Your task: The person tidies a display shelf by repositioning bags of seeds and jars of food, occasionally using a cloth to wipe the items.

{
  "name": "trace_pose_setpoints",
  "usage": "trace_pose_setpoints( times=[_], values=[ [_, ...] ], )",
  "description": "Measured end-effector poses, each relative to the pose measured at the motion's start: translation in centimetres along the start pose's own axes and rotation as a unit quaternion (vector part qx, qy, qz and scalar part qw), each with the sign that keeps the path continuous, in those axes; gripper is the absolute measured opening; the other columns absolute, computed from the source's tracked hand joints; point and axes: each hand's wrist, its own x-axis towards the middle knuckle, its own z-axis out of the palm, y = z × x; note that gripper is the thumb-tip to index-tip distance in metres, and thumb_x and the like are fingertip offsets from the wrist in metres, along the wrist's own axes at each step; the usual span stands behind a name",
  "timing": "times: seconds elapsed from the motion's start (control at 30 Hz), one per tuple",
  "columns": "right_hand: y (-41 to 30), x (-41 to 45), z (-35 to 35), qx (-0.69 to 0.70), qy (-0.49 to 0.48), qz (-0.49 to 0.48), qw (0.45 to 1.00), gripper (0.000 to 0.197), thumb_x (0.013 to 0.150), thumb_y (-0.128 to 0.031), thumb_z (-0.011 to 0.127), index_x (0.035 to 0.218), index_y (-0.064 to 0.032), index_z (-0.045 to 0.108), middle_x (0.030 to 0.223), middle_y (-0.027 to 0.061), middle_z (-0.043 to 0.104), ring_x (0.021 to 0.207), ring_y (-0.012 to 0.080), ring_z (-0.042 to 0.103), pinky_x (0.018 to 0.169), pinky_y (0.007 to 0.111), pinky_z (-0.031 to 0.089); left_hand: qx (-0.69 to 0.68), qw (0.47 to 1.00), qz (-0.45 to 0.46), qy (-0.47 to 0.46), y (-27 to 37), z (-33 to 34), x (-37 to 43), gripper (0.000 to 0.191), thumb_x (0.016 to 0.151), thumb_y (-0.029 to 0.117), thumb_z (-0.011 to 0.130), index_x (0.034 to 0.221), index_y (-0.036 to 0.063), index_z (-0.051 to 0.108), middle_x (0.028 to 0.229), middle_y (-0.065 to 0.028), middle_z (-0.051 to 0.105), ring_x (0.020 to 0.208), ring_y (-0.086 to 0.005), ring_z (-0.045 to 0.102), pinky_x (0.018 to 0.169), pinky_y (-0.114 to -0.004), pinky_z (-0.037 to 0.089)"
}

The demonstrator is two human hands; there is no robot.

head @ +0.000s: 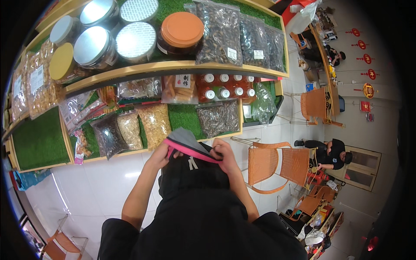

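A grey fabric item with a pink and black edge band (186,139) is stretched in front of my waist; I cannot tell what kind of article it is. My left hand (162,155) grips its left end, fingers curled around the pink band. On the other side, my right hand (225,155) pinches the right end of the band. My dark clothing hangs behind it, with pale drawstring ends (193,163) showing below the band. Just beyond my left hand lies a clear bag of pale yellow snack pieces (154,125). A bag of dark striped seeds (218,118) sits beyond my right hand.
A tiered wooden shelf (182,67) lined with artificial grass bears jars (135,39), bagged seeds (218,34) and white-capped bottles (224,85). A woven chair (262,165) stands close on my right. Farther right, one person (336,154) sits; another (334,56) is behind a counter.
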Motion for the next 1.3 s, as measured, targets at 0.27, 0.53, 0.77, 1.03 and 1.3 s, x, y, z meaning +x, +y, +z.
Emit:
trace_pose_setpoints(
  times=[0.27, 0.53, 0.77, 1.03, 1.3],
  values=[
    [1.3, -0.1, -0.5, -0.416, -0.02, 0.082, 0.905, 0.023, 0.092, -0.011, 0.05, 0.1, 0.004, 0.064, 0.083, 0.0074, 0.067, 0.073, 0.0125, 0.059, 0.067, 0.03, 0.047, -0.304, 0.949, -0.039, -0.08, 2.0, 11.8, -4.5, 0.028, 0.099, 0.028, 0.038, 0.1, 0.0064, 0.056, 0.078, -0.0041, 0.056, 0.059, -0.0151, 0.048, 0.065, -0.035, 0.043],
    [-1.2, -2.8, -6.3, -0.355, 0.12, -0.107, 0.921, 0.014, 0.088, -0.005, 0.057, 0.077, 0.0019, 0.064, 0.07, -0.0004, 0.061, 0.06, 0.0069, 0.053, 0.054, 0.024, 0.043, -0.219, 0.974, -0.023, -0.052, -3.5, 23.6, -9.7, 0.013, 0.097, 0.018, 0.047, 0.105, 0.0114, 0.056, 0.086, 0.0003, 0.055, 0.069, -0.0107, 0.046, 0.056, -0.027, 0.038],
    [0.1, -7.3, -15.2, -0.231, 0.033, -0.081, 0.969, 0.028, 0.082, -0.009, 0.063, 0.056, -0.0059, 0.052, 0.054, -0.0065, 0.042, 0.051, 0.0026, 0.036, 0.045, 0.024, 0.026, -0.172, 0.985, 0.008, -0.027, -9.4, 27.4, -8.4, 0.012, 0.094, 0.014, 0.054, 0.104, 0.0075, 0.056, 0.085, -0.0018, 0.055, 0.069, -0.0108, 0.046, 0.058, -0.027, 0.038],
    [-0.7, -13.2, -20.7, -0.12, -0.048, 0.048, 0.991, 0.021, 0.079, -0.004, 0.062, 0.059, -0.0035, 0.056, 0.061, 0.0002, 0.056, 0.053, 0.0087, 0.049, 0.05, 0.023, 0.036, 0.409, 0.89, 0.201, 0.003, -13.6, 29.4, -9.1, 0.022, 0.081, 0.002, 0.064, 0.086, 0.006, 0.043, 0.089, -0.0025, 0.051, 0.084, -0.0091, 0.047, 0.08, -0.024, 0.041],
    [-1.6, -14.2, -20.2, -0.136, -0.106, 0.064, 0.983, 0.018, 0.082, -0.015, 0.069, 0.073, -0.0017, 0.06, 0.069, 0.0032, 0.058, 0.059, 0.0117, 0.055, 0.05, 0.025, 0.045, 0.605, 0.765, 0.216, -0.037, -12.1, 26.5, -11.9, 0.054, 0.073, -0.008, 0.046, 0.126, -0.0002, 0.05, 0.12, -0.0218, 0.058, 0.115, -0.0349, 0.056, 0.096, -0.037, 0.043]
  ],
)
